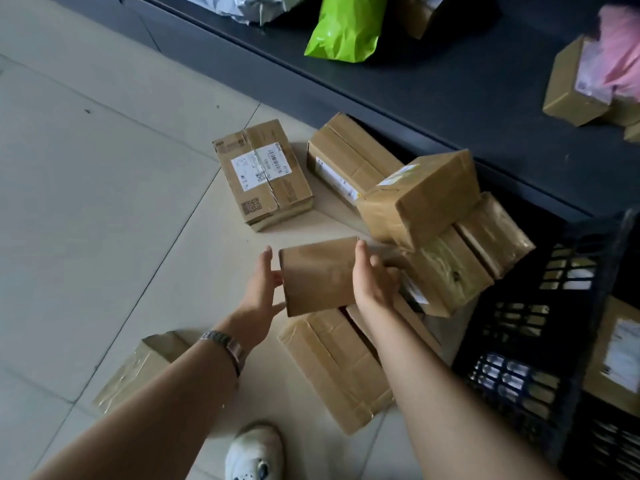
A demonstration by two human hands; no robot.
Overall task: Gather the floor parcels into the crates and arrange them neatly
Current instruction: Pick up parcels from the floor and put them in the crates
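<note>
A small plain brown parcel (318, 276) is lifted above the floor between both hands. My left hand (260, 289) presses its left edge with the thumb on the side. My right hand (372, 277) grips its right edge, fingers wrapped over it. Several cardboard parcels lie on the tiled floor: a labelled box (263, 174) beyond my hands, a long box (337, 367) just under them, a taped box (138, 368) by my left forearm, and a pile (426, 199) at the right. A black plastic crate (526, 341) stands at the right with a parcel (620, 358) inside.
A dark low shelf (433, 88) runs across the back, carrying a green bag (346, 29), a grey bag (249, 6), cardboard boxes (575, 84) and a pink bag (623, 50). My white shoe (254, 452) stands on the tiles near the bottom.
</note>
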